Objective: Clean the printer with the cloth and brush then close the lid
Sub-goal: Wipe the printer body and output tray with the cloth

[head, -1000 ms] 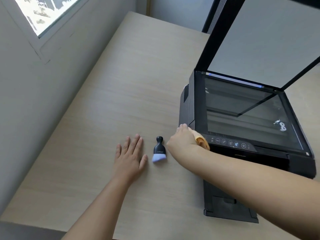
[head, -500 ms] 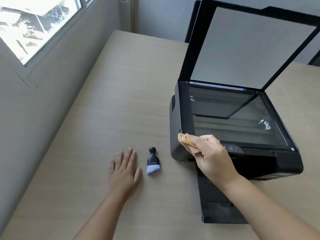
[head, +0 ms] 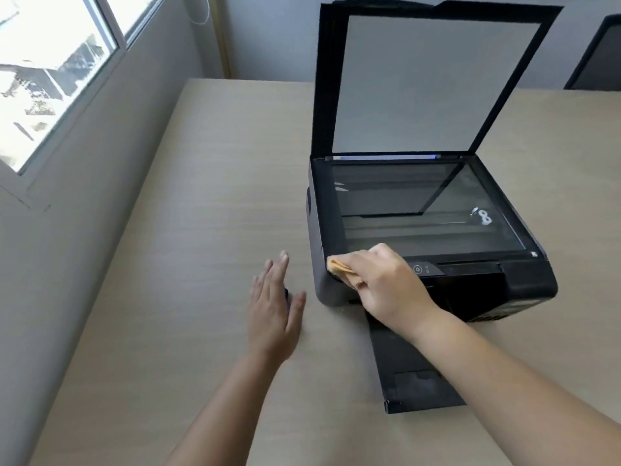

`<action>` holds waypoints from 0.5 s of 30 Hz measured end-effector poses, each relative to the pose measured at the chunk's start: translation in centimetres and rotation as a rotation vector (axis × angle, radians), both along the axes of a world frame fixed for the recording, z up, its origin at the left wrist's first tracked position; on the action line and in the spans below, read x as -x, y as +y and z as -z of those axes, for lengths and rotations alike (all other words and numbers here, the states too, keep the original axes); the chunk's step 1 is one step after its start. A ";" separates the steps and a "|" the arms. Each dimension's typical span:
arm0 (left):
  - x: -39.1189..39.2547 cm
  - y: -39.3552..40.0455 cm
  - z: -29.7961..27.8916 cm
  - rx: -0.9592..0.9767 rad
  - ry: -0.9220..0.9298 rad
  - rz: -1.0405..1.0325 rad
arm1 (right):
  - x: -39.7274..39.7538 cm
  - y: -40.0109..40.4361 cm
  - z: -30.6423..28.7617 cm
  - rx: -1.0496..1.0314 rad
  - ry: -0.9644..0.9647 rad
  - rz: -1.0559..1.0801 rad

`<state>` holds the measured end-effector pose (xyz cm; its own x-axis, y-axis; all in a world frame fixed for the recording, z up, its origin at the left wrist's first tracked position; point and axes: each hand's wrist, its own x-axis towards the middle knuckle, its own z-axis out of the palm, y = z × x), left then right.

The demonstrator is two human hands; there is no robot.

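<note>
Head view: right hand (head: 386, 287) grasps cloth (head: 341, 268) on printer (head: 470, 284); left hand (head: 274, 304) released, hiding brush (head: 286, 292)

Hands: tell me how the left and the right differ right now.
The left hand is open, fingers spread, holding nothing, over the beige wooden table; the right hand is closed on a folded orange cloth. The left touches no printer; the right presses the cloth against the black printer's front-left corner. Both are bare.

The pale wood table (head: 201, 230) carries the black printer (head: 470, 284).
</note>
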<state>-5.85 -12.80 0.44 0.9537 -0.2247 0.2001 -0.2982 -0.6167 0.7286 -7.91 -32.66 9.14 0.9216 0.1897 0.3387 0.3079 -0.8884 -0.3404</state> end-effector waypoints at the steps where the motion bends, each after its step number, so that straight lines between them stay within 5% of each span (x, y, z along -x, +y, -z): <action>1: -0.5 -1.0 -1.3 0.020 -0.061 0.036 | 0.7 -1.9 0.3 0.014 -0.024 0.048; 8: -2.8 -7.9 -6.1 -0.178 -0.406 0.296 | 5.8 -13.4 2.6 0.017 -0.173 0.653; 15: -3.4 -13.0 -6.7 -0.440 -0.464 0.387 | 10.1 -16.7 0.3 -0.560 -0.211 1.179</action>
